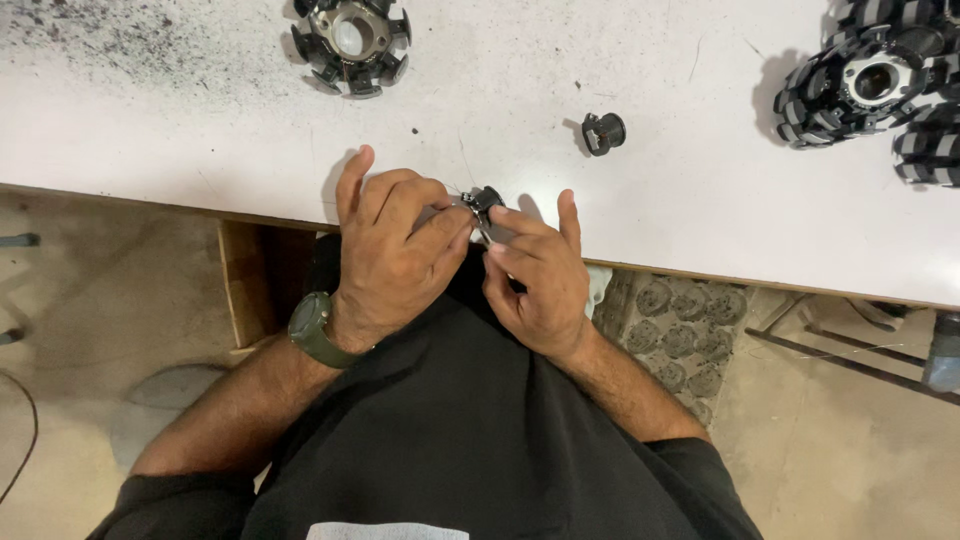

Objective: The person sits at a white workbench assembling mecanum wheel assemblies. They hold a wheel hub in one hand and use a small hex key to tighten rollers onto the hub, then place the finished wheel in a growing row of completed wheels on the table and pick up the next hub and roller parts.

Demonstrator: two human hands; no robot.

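My left hand and my right hand meet at the near edge of the white table. Together they pinch a small black roller part with a thin metal pin or tool at it. Fingers of both hands close around it, so most of the part is hidden. A green watch sits on my left wrist. Another small black roller lies on the table just beyond my right hand.
A round black wheel hub with rollers lies at the far middle left. Assembled black-and-grey roller wheels are stacked at the far right. Dark dust speckles the table's far left. Below the table edge are floor, a patterned mat and metal rods.
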